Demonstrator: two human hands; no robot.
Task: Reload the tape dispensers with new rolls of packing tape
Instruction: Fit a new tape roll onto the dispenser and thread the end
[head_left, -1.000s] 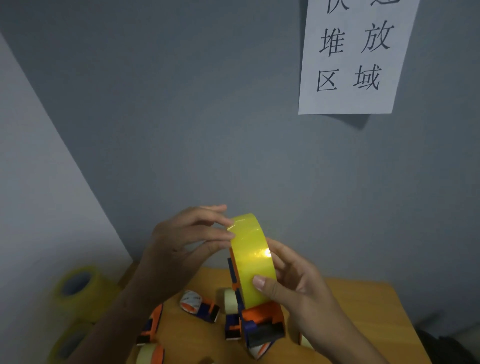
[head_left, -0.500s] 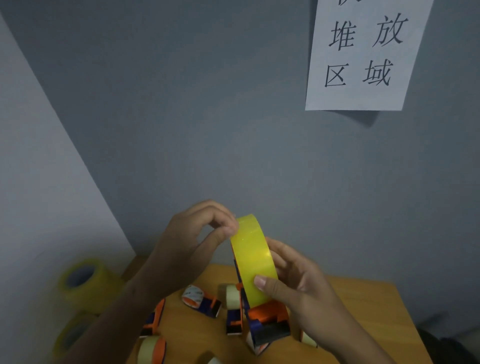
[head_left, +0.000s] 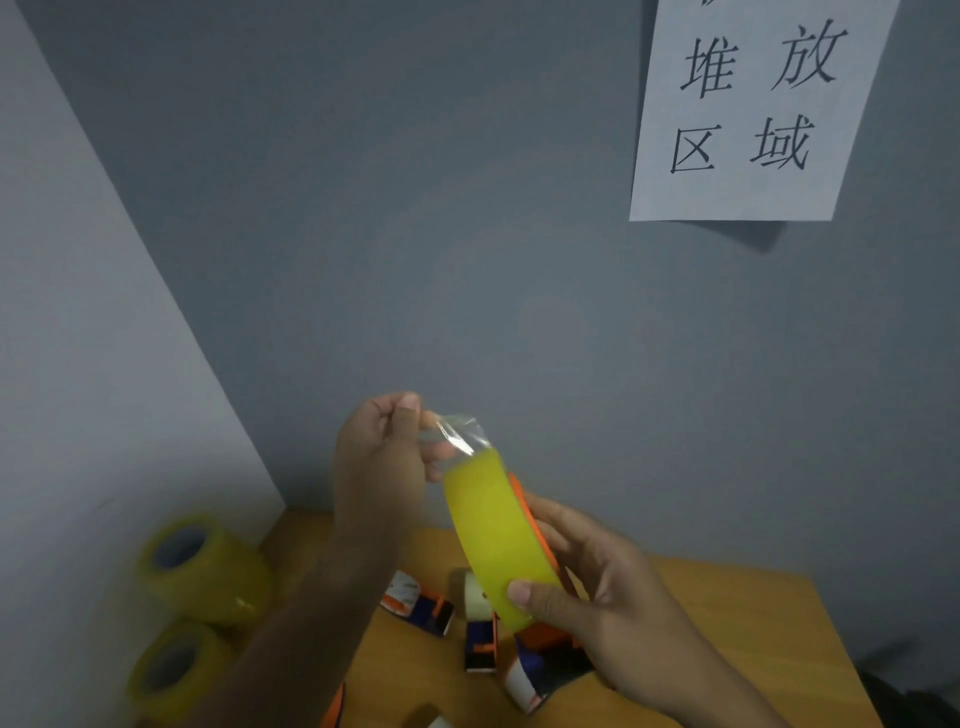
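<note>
tape end (head_left: 457, 434) now peeled, spare rolls (head_left: 205, 569) left

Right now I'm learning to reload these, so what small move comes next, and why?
Probably draw the peeled tape end further out: the left hand pinches it just off the roll, which the right hand steadies in the dispenser.

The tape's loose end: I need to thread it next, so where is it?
In the head view, the loose end is pinched by the left hand, just above the yellow roll that the right hand holds.
</note>
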